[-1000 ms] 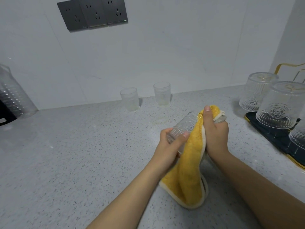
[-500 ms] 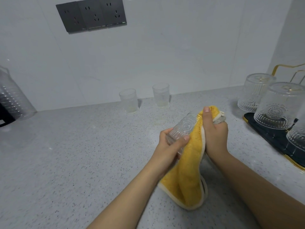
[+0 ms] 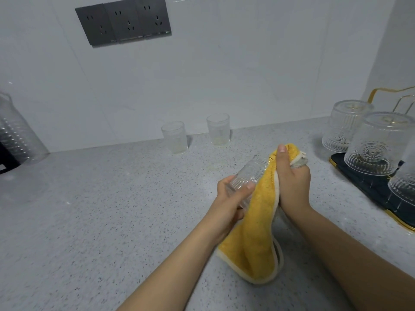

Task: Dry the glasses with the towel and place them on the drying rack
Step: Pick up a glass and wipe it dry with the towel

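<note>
Yellow terry towel with a pale trim is bunched in the right hand, whose fingers curl round its upper folds with the thumb lying straight along the cloth; the loose end hangs down to the speckled grey stone counter. At nine o'clock of that hand, touching the towel, the left hand grips a clear ribbed drinking glass, tilted so that its far end points toward one o'clock and meets the cloth. Both hands hover over the counter near its middle. At eleven o'clock from them, by the white tiled wall, stand two upright clear tumblers, well apart from the hands and just beside each other. At three o'clock sits a dark drying rack with a gold wire frame, bearing patterned clear glasses turned upside down. At nine o'clock, at the far edge, stands a clear dimpled plastic container. High on the wall at eleven o'clock is a dark grey socket panel.
</note>
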`<state>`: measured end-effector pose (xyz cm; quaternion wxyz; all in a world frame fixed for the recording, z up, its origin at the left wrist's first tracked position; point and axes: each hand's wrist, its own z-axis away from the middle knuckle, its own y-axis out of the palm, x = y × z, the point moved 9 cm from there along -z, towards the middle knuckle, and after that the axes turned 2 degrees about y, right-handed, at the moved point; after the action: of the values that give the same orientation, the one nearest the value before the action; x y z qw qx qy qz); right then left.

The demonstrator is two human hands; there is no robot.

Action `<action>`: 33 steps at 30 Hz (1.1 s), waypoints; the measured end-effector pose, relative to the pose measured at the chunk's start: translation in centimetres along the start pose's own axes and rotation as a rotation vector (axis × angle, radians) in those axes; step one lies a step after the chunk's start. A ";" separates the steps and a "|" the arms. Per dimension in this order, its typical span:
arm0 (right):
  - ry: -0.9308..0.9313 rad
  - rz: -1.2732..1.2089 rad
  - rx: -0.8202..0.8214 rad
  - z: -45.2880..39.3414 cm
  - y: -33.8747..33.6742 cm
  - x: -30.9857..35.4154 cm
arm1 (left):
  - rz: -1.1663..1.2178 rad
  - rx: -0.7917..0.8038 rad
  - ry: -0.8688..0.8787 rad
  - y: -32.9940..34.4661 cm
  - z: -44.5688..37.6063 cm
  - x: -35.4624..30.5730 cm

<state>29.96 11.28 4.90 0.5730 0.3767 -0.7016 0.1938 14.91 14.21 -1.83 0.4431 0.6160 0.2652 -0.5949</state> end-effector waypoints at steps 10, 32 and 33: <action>-0.092 0.012 0.059 0.7 0.9 1.3 | 0.384 0.068 -0.244 0.7 0.2 1.1; -0.096 -0.024 -0.032 0.0 -0.8 1.7 | 0.303 -0.037 -0.003 0.5 0.5 -1.8; -0.073 -0.027 -0.071 -0.2 -1.4 1.7 | 0.266 -0.060 0.028 0.4 0.6 -2.3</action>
<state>31.03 9.98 6.35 0.5627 0.3721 -0.7233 0.1473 14.56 13.95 0.54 0.5323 0.6405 0.2051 -0.5140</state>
